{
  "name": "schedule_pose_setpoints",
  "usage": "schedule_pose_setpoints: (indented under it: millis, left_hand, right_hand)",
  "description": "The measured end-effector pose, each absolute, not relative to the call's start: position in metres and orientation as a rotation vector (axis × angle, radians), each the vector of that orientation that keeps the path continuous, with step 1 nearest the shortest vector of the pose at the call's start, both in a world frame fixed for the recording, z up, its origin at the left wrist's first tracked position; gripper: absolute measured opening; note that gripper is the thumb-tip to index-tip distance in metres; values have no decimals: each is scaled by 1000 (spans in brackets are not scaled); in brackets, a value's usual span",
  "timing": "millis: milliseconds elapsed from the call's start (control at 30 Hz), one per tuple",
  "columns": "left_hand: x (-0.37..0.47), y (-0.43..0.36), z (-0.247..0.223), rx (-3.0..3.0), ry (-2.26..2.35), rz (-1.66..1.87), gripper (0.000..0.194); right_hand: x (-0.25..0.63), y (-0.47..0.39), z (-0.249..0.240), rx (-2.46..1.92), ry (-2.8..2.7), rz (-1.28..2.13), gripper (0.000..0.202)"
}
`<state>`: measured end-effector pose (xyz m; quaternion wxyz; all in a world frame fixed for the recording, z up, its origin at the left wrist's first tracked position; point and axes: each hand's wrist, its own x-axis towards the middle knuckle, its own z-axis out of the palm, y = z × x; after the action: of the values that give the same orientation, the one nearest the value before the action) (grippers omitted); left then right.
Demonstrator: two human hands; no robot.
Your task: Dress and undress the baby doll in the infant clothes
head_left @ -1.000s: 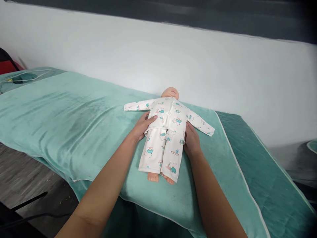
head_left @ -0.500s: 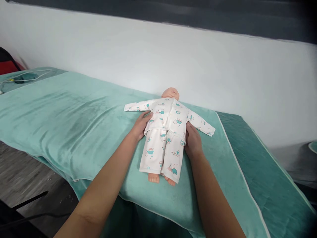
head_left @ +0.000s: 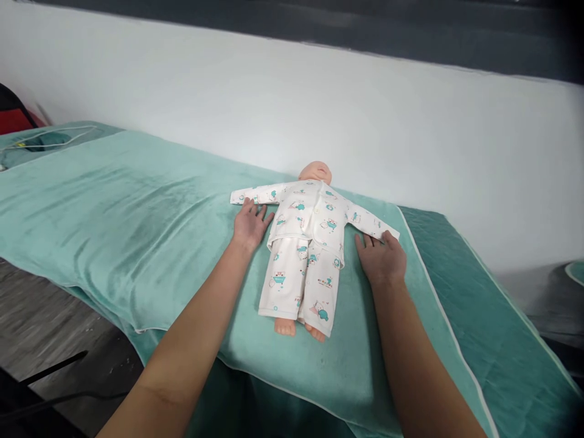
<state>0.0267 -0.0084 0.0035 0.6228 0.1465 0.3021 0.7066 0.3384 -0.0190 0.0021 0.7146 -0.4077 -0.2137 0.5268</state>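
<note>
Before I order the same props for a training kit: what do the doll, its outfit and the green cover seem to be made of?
Doll: likely smooth moulded plastic or vinyl; the bare head and feet look uniform, slightly glossy.
Outfit: thin, matte printed fabric, probably cotton knit; it creases softly.
Green cover: plush, velvety fabric, perhaps fleece or microfibre; its nap shows light and dark streaks.

I see a bed against the wall, draped in a teal towel. A clothed doll lies face-up on it.
</note>
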Motion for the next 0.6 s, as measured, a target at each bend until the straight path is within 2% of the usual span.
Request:
schedule_pose_setpoints:
  millis: [233, 600]
  left_hand:
    - [30, -13, 4, 275, 658, 1678, 25]
    - [31, -22, 6, 136, 597, 1708, 11]
  right_hand:
    - [336, -31, -1, -920, -441, 1093, 18]
    - [324, -54, 10, -879, -313, 1072, 18]
